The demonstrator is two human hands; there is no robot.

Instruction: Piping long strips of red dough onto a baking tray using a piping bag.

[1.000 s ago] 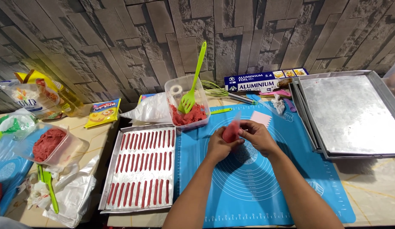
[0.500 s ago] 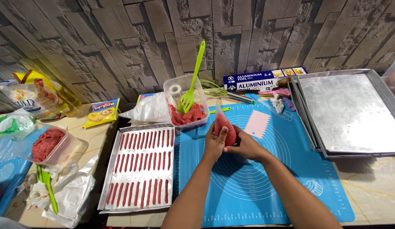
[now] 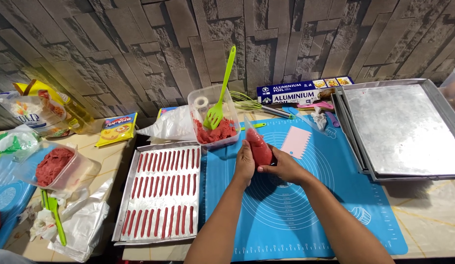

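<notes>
Both hands closed on a piping bag [image 3: 259, 146] of red dough, held upright over the blue silicone mat [image 3: 286, 210]. Left hand [image 3: 244, 165] wraps its side, fingers curled tight; right hand [image 3: 285, 168] cups it from below and the right (thumb across the front). Bag is near the mat's far edge, just below the clear tub [image 3: 214, 120] with the green spatula [image 3: 218, 95]. Filled tray of red strips [image 3: 161, 193] lies just left of the mat; empty metal trays [image 3: 398, 129] at right. Bare mat in front of the hands. Half a second ago the bag sat a little higher and further right; now lower, more upright.
</notes>
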